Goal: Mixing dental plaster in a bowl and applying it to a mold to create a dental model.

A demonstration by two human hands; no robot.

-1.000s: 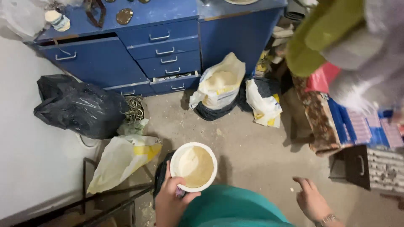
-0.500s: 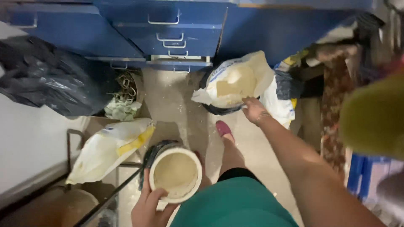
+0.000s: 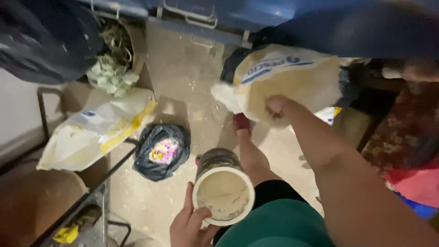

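My left hand [image 3: 190, 224] is wrapped around a round white tub [image 3: 223, 193], thumb over the near rim and fingers [image 3: 186, 201] curled along its left wall, so the tub sits upright with its open mouth facing up at me; its inside is coated with pale, dusty residue. My right hand [image 3: 277, 109] is stretched out well ahead of the tub, fingers bunched on the near edge of a large white-and-yellow sack [image 3: 292, 82], which stands open and shows pale powder; the blur keeps me from telling how firmly they pinch it. Just below that hand, my foot in a red shoe [image 3: 241, 122] rests on the dusty concrete floor [image 3: 183, 77]. Left of my left fingers lies a small black bag [image 3: 161, 152] with something colourful inside, and further left a slumped white sack with a yellow stripe [image 3: 98, 128]. Beyond the open sack stands a blue drawer cabinet [image 3: 256, 16].
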